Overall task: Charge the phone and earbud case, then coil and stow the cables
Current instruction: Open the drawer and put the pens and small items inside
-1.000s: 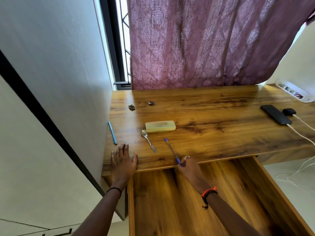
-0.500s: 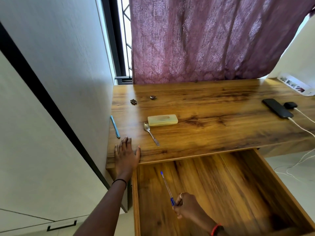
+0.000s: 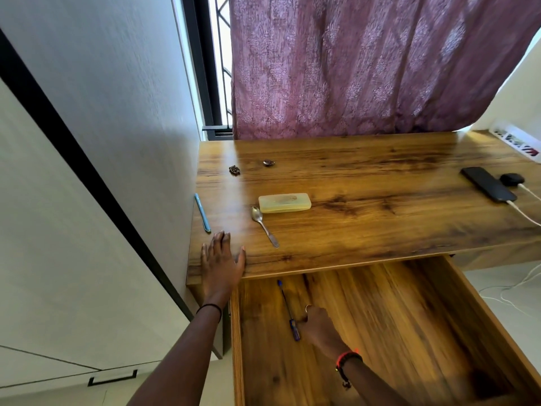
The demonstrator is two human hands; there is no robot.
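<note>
The flat black phone and the small rounded black earbud case lie at the far right of the brown wooden table, each with a thin white cable going into it, so the charging step looks already set up. The right hand is down in the open wooden drawer, fingers curled around the lower end of a slim blue pen that seems to lie on the drawer floor. The left hand rests flat and open on the table's front edge, holding nothing. Next, I think, the pen must be let go, and the cables coiled later. The white power strip has markings, too small to read.
</note>
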